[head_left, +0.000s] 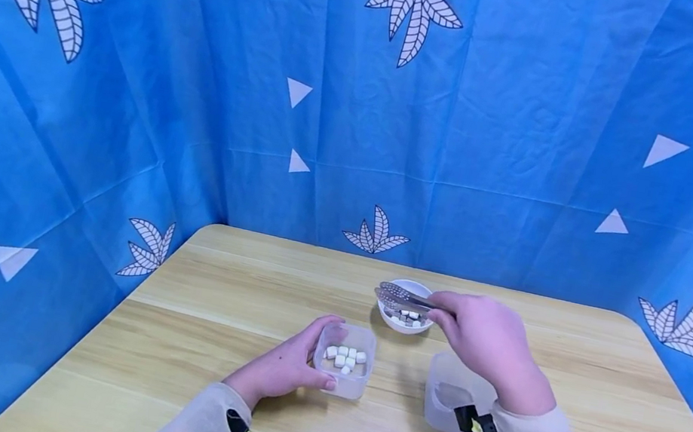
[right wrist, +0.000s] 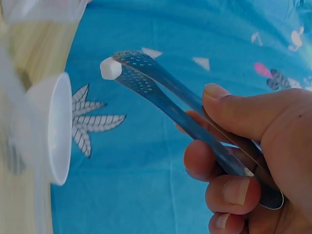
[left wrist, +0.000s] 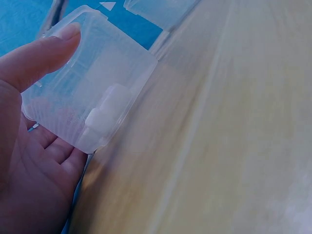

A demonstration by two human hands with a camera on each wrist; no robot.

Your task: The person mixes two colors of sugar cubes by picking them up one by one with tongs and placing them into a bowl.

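Note:
My left hand [head_left: 295, 360] grips a clear plastic container [head_left: 358, 382] by its left side, thumb in front and fingers behind. Several white cubes [head_left: 341, 360], like small marshmallows, lie in it; the left wrist view shows some of these white pieces [left wrist: 108, 109] through its wall. My right hand [head_left: 487, 339] holds metal tongs [right wrist: 180, 114] with perforated tips. In the right wrist view the tips pinch one white piece [right wrist: 110, 68]. In the head view the tongs are over a white bowl [head_left: 386, 320] holding several white and darker pieces.
Below my right forearm stands a second clear container [head_left: 434, 406], partly covered by the wrist strap and sleeve. All of it is on a light wooden table [head_left: 199, 314]. A blue patterned curtain [head_left: 509, 151] hangs behind and to the sides of the table.

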